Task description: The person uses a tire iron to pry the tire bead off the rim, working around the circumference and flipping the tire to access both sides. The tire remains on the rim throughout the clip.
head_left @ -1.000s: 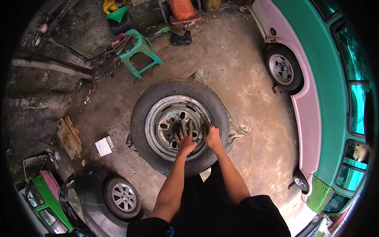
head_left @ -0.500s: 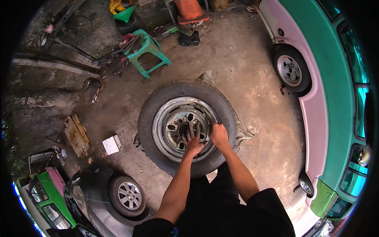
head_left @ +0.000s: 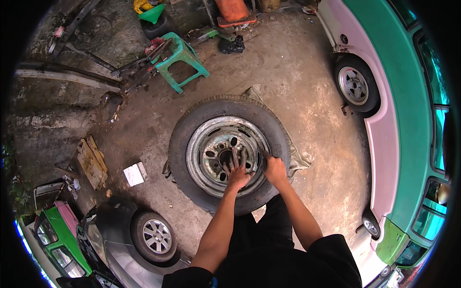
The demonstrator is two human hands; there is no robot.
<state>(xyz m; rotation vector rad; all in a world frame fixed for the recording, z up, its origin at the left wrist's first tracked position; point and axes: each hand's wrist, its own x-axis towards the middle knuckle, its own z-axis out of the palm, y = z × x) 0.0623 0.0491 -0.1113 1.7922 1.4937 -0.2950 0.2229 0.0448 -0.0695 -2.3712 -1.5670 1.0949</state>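
Note:
A car wheel lies flat before me, its black tyre point(head_left: 189, 188) around a worn, dirty silver steel rim point(head_left: 194, 165). My left hand point(head_left: 236, 175) rests on the rim's hub beside the centre hole, its darkened fingers spread and nothing held. At the right side, where rim meets tyre, is my right hand point(head_left: 275, 171), its fingers curled closed. Something dark juts from it toward the rim edge; whether that is a blackened finger or a tool I cannot make out. Under the wheel lies a greyish cloth point(head_left: 300, 161), its corners showing at top and right.
A pink and green van point(head_left: 382, 139) stands along the right. At the lower left is a grey car point(head_left: 115, 240). A green plastic stool point(head_left: 180, 62) stands beyond the wheel, near a black plastic bag point(head_left: 232, 45). Wooden boards point(head_left: 92, 163) and a white block point(head_left: 135, 174) lie left.
My right hand has shifted slightly right and nearer to me along the rim edge. My left hand keeps its place on the hub. The view has moved slightly.

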